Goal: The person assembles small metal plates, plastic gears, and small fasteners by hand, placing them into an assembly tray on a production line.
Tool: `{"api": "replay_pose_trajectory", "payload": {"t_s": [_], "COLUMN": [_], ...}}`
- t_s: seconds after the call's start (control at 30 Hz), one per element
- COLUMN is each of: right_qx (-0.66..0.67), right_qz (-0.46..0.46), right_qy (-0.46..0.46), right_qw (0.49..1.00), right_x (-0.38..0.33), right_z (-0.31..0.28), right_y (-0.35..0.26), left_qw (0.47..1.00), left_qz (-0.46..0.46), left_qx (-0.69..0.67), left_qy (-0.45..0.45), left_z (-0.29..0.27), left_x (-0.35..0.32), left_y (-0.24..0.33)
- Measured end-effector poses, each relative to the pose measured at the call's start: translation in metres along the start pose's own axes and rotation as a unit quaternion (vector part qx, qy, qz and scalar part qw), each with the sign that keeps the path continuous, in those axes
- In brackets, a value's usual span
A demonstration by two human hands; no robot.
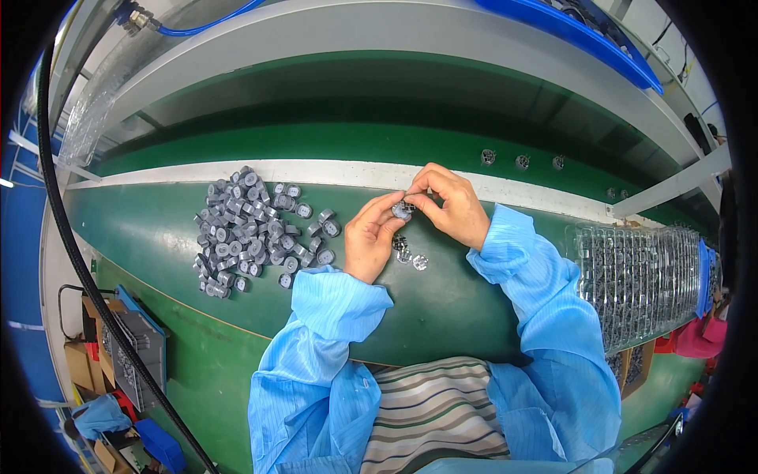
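Observation:
My left hand (368, 238) pinches a small round grey part (402, 211) between thumb and fingers above the green bench. My right hand (452, 204) meets it from the right, thumb and forefinger closed at the top of that part. Dark metal bits show at this spot, but what the right fingertips grip is too small to make out. Just below the hands lie a few small dark metal pieces (400, 242) and a shiny round piece (420, 261). A large heap of grey round parts (245, 229) spreads over the bench beyond my left forearm.
Clear plastic trays (639, 276) are stacked at the right end of the green bench (450, 316). Behind a white strip (316, 171), several small round pieces (523, 162) stand in a row. A blue bin (584, 31) rests on the shelf above. A black cable (87, 284) hangs at left.

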State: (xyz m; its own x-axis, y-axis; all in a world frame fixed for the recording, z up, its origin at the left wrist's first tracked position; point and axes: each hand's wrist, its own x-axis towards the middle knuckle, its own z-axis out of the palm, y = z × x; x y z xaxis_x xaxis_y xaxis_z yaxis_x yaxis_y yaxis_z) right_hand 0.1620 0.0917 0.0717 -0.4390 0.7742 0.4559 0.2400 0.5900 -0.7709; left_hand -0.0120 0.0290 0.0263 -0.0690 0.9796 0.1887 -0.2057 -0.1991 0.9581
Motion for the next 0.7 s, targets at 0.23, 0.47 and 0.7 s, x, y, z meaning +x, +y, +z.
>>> {"api": "replay_pose_trajectory", "payload": {"t_s": [0.23,0.47,0.7], "right_qx": [-0.024,-0.121,0.129], "right_qz": [-0.061,-0.158,0.187], "right_qy": [0.007,0.004,-0.053], "right_qw": [0.998,0.98,0.973], "right_x": [-0.001,-0.005,0.002], "right_z": [0.004,0.01,-0.005], "right_y": [-0.004,-0.008,0.027], "left_qw": [0.988,0.942,0.849], "left_qz": [0.043,0.133,0.231], "left_qx": [0.145,0.298,0.475], "left_qy": [0.041,0.081,0.022], "left_z": [0.0,0.002,0.001], "left_x": [-0.004,-0.006,-0.003], "left_y": [0.007,0.018,0.033]}}
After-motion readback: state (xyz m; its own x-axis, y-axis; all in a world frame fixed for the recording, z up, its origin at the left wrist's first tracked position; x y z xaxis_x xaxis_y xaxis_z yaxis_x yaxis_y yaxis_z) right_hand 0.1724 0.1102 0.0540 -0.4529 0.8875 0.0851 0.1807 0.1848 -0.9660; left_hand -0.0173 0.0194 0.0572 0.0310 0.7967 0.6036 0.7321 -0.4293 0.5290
